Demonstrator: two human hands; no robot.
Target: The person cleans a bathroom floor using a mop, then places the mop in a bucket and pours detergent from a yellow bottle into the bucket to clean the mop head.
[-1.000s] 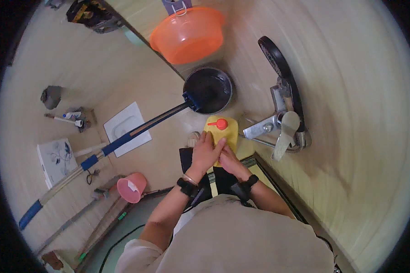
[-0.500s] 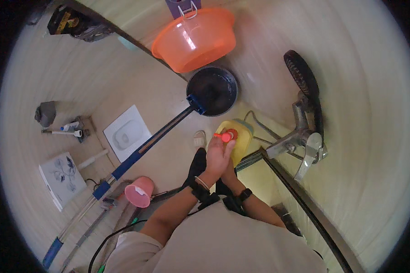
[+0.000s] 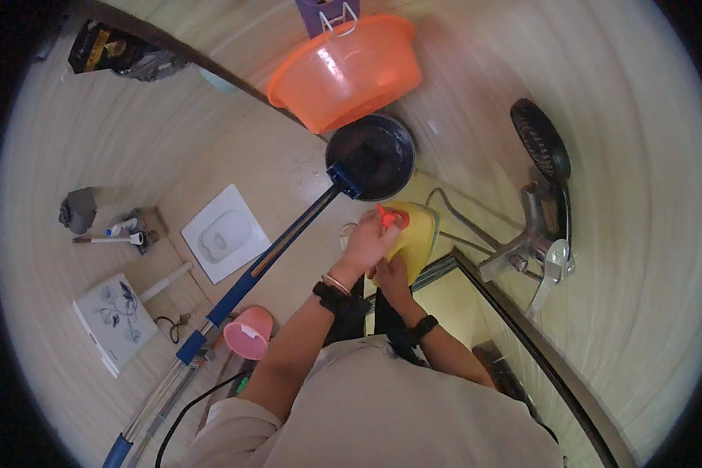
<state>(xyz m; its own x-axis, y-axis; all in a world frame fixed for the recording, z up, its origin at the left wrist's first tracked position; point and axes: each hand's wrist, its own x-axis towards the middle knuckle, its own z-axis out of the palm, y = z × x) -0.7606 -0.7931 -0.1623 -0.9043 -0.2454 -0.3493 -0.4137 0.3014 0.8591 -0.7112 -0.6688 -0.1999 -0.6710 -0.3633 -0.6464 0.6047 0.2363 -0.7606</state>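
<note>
A yellow plastic jug [image 3: 421, 231] with a red cap [image 3: 390, 218] is in front of my body. My left hand [image 3: 366, 243] has its fingers closed round the cap at the top. Lower down, my right hand [image 3: 395, 276] grips the near side of the jug, its fingers curled and partly hidden. Just beyond the jug, a blue mop head [image 3: 345, 181] on a long handle [image 3: 242, 288] rests over a round dark basin [image 3: 382, 144] on the floor.
An orange tub [image 3: 351, 74] hangs on the far wall. On the right wall are a metal tap [image 3: 522, 249] and a black shower head [image 3: 540, 139]. A white squat toilet [image 3: 225, 234] is set in the floor at left, with a pink bucket [image 3: 248, 333] nearer me.
My left hand has shifted slightly left, and the red cap appears tilted. The right hand, mostly hidden before, now shows against the jug. The whole view has moved a little.
</note>
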